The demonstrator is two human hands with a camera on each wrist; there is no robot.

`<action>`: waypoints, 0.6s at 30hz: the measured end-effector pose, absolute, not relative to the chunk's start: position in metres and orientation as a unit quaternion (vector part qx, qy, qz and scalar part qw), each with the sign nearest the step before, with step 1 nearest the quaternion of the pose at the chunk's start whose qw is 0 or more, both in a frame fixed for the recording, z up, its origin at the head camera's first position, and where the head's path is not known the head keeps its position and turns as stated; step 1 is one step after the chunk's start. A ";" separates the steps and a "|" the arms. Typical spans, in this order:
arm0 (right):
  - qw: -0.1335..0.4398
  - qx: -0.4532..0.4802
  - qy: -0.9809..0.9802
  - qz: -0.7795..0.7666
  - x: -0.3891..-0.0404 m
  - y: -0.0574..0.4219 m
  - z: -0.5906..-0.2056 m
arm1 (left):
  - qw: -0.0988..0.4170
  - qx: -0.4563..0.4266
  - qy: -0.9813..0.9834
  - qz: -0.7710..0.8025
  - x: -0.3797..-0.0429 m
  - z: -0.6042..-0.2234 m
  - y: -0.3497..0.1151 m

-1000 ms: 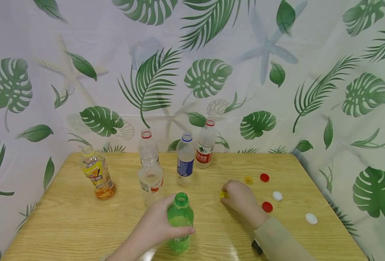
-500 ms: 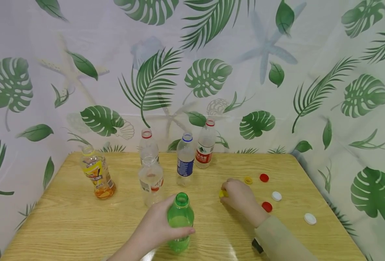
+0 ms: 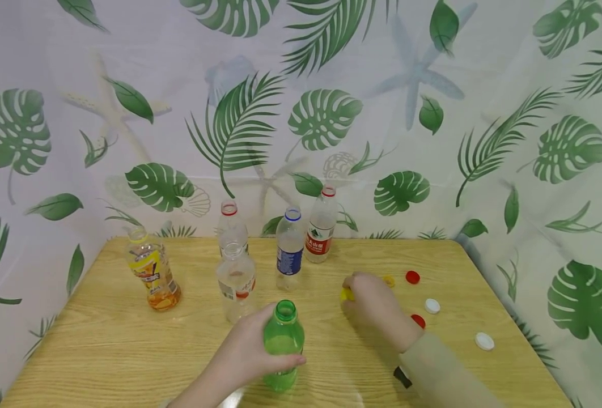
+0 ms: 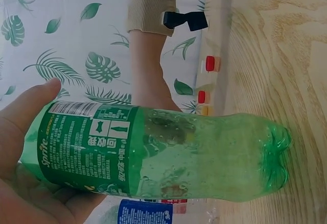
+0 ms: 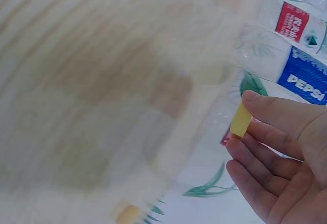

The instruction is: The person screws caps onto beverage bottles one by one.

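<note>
Sprite bottle (image 3: 284,340) is being held upright at the near side of the counter (image 3: 102,362), its open mouth facing up. Its clear green plastic is showing a darker green label, printed in white with a barcode, and drops are clinging to the wall. Yellow cap (image 5: 241,120) is showing as a small, plain, bright piece, above the bottle's right side in the head view; whether it is touching the counter I cannot tell.

Left hand (image 3: 250,347) is curving widely around the bottle at the label, thumb crossing its near side. Right hand (image 3: 374,303) is closing down to a narrow pinch, holding the yellow cap between thumb and fingertips while the other fingers are bending loosely beneath.

Just beside the left hand, a clear bottle (image 3: 237,283) is standing; behind it are standing a red-necked bottle (image 3: 232,229), a Pepsi bottle (image 3: 289,258) and a red-label bottle (image 3: 319,238). Tea bottle (image 3: 155,277), with orange liquid low inside, is standing well apart to the left. Around the right hand are lying a second yellow cap (image 3: 389,280), two red caps (image 3: 412,277) and two white caps (image 3: 432,306).
</note>
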State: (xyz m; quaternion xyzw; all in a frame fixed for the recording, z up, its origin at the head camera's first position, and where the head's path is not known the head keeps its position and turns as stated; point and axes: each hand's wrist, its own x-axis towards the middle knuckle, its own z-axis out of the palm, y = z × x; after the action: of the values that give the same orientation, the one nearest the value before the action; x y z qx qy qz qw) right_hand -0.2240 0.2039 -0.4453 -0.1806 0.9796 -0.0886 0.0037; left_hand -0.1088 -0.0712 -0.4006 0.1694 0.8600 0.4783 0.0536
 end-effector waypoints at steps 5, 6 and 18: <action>-0.017 -0.202 0.978 -0.054 -0.223 0.201 -0.430 | 0.056 0.167 0.863 0.473 -0.109 -0.401 -0.071; -0.022 -0.206 0.977 -0.049 -0.222 0.201 -0.427 | 0.056 0.167 0.864 0.471 -0.109 -0.401 -0.071; -0.115 -0.256 0.960 -0.018 -0.203 0.185 -0.377 | 0.051 0.172 0.862 0.474 -0.110 -0.403 -0.071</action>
State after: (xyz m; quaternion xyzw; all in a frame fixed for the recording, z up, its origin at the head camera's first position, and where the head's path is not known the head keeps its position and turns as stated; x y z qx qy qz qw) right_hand -0.2031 0.1851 -0.3772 -0.2563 0.9595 -0.0177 -0.1155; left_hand -0.1102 -0.0709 -0.4029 0.1719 0.8623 0.4736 0.0509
